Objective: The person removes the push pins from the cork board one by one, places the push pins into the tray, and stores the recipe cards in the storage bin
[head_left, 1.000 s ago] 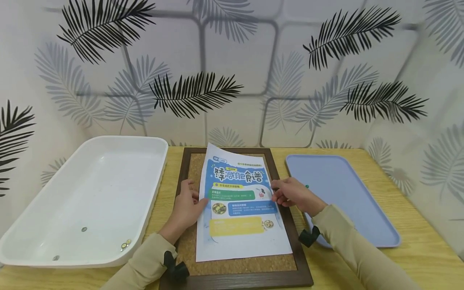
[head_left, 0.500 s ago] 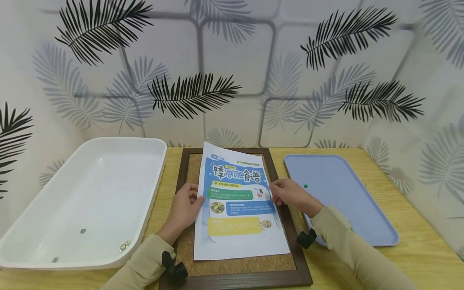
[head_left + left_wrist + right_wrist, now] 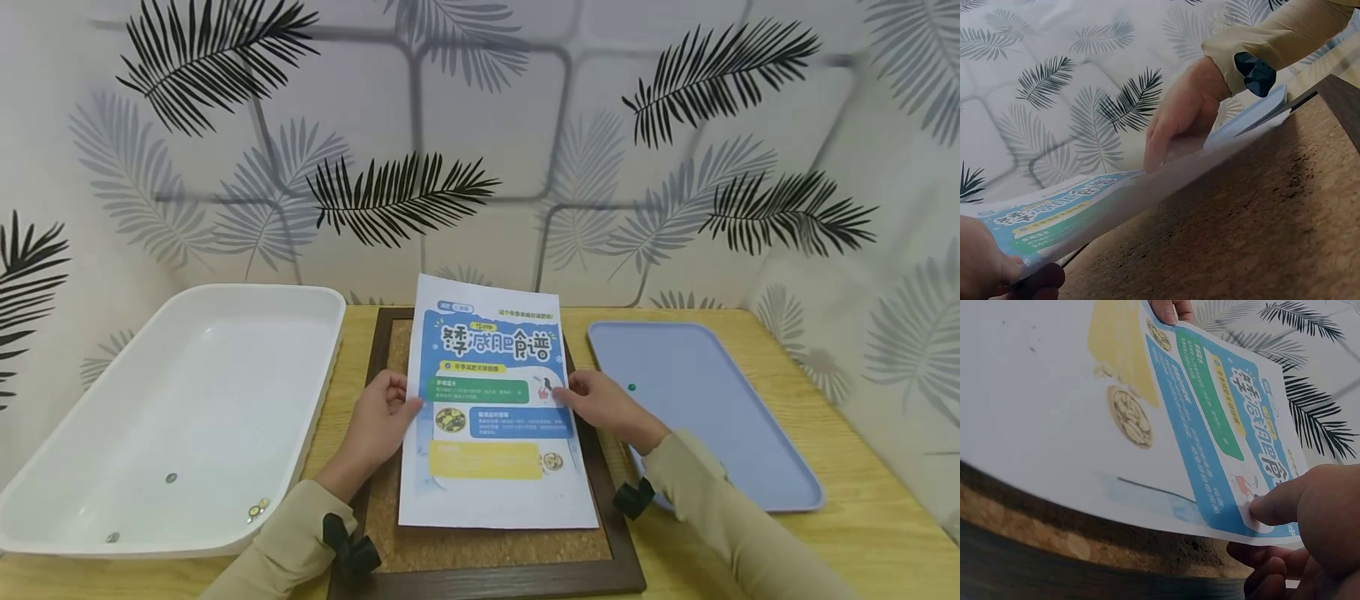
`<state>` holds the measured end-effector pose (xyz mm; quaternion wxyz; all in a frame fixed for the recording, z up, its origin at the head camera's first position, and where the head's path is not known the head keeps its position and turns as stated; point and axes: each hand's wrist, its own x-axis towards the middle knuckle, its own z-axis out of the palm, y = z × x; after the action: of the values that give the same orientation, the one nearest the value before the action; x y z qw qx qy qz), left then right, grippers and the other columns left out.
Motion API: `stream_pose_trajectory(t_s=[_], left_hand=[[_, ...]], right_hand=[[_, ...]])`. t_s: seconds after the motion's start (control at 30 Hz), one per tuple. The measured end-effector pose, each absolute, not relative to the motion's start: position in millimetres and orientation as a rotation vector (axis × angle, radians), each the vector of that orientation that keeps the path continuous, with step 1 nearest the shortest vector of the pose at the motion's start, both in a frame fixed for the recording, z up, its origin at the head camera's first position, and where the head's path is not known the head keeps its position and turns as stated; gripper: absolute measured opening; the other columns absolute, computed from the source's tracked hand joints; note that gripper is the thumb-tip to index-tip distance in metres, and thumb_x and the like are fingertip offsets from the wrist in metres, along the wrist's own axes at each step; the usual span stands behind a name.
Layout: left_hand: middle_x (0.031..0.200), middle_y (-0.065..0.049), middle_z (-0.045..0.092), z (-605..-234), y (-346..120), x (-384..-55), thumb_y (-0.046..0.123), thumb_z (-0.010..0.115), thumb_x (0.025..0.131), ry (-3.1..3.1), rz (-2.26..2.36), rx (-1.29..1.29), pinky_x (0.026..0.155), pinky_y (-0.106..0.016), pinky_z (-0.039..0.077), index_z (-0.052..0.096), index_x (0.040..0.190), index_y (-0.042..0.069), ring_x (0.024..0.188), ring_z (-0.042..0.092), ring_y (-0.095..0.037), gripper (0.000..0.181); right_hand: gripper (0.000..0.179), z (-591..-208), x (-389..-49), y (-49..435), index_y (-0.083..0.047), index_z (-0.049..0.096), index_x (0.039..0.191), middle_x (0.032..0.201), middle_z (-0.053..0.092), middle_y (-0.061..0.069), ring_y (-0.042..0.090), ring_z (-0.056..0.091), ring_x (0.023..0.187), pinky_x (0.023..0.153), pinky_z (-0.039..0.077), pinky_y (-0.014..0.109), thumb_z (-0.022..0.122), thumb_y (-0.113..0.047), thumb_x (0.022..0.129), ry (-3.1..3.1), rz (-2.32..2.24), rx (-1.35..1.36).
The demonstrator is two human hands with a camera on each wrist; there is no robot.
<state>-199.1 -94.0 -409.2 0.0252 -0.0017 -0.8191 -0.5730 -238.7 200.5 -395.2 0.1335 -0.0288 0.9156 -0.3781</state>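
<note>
A printed paper poster (image 3: 495, 492), with blue, green and yellow panels and Chinese lettering, is held over a cork board (image 3: 487, 548) in a dark brown frame. My left hand (image 3: 378, 421) pinches its left edge, thumb on top and fingers underneath, as the left wrist view shows. At the opposite edge my right hand (image 3: 611, 406) pinches the sheet the same way; its thumb lies on the print in the right wrist view. Seen from the left wrist, the poster (image 3: 1066, 219) is lifted off the cork (image 3: 1254, 206) and bends slightly.
To the left stands a large white tub (image 3: 202, 400) with several small round metallic pieces (image 3: 258, 508) inside. A blue tray (image 3: 712, 408) lies on the right, a small green item (image 3: 632, 387) near its left side. Behind the wooden table (image 3: 877, 475) hangs a leaf-patterned cloth.
The poster has risen at its far end, now covering the frame's top edge, and its near edge has shifted slightly away from me. Both hands keep their hold; the right thumb reaches further onto the sheet.
</note>
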Motion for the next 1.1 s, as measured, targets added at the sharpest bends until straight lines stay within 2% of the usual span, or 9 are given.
stream_pose_trajectory(t_s=[0.2,0.43,0.63,0.87,1.1], left_hand=[[0.093,-0.018,0.064,-411,-93,-200,0.001,0.059,0.093,-2.528,-1.782,0.010,0.067,-0.027,0.051,0.051,0.108,-0.002,0.076,0.063,-0.019,0.016],[0.093,-0.017,0.063,-412,-93,-200,0.003,0.059,0.093,-2.541,-1.775,0.053,0.067,-0.026,0.050,0.052,0.108,-0.002,0.076,0.061,-0.018,0.017],[0.087,-0.013,0.059,-413,-93,-200,0.009,0.061,0.093,-2.569,-1.722,0.076,0.063,-0.023,0.045,0.054,0.104,0.000,0.071,0.056,-0.016,0.016],[0.076,-0.008,0.054,-413,-92,-198,0.011,0.061,0.093,-2.601,-1.646,0.041,0.054,-0.021,0.038,0.059,0.096,-0.001,0.064,0.049,-0.014,0.012],[0.073,-0.007,0.054,-413,-92,-197,0.012,0.062,0.093,-2.620,-1.623,0.011,0.053,-0.021,0.037,0.062,0.091,-0.002,0.062,0.047,-0.013,0.013]], right_hand=[[0.033,-400,-238,207,-0.002,0.062,0.114,0.099,0.069,0.009,0.016,0.061,0.080,0.075,0.045,0.030,0.056,-0.030,0.098,2.612,-1.212,-0.176],[0.034,-404,-238,211,0.003,0.056,0.120,0.105,0.069,0.016,0.016,0.066,0.081,0.072,0.051,0.028,0.056,-0.022,0.098,2.568,-1.286,-0.333],[0.036,-407,-236,215,0.006,0.052,0.127,0.110,0.068,0.021,0.021,0.071,0.085,0.073,0.056,0.031,0.053,-0.016,0.099,2.512,-1.374,-0.447],[0.034,-406,-233,216,0.007,0.053,0.124,0.103,0.070,0.019,0.019,0.071,0.080,0.071,0.056,0.027,0.054,-0.016,0.099,2.587,-1.354,-0.436],[0.033,-405,-231,219,0.008,0.053,0.123,0.098,0.071,0.018,0.018,0.071,0.079,0.069,0.054,0.025,0.053,-0.015,0.099,2.605,-1.364,-0.422]])
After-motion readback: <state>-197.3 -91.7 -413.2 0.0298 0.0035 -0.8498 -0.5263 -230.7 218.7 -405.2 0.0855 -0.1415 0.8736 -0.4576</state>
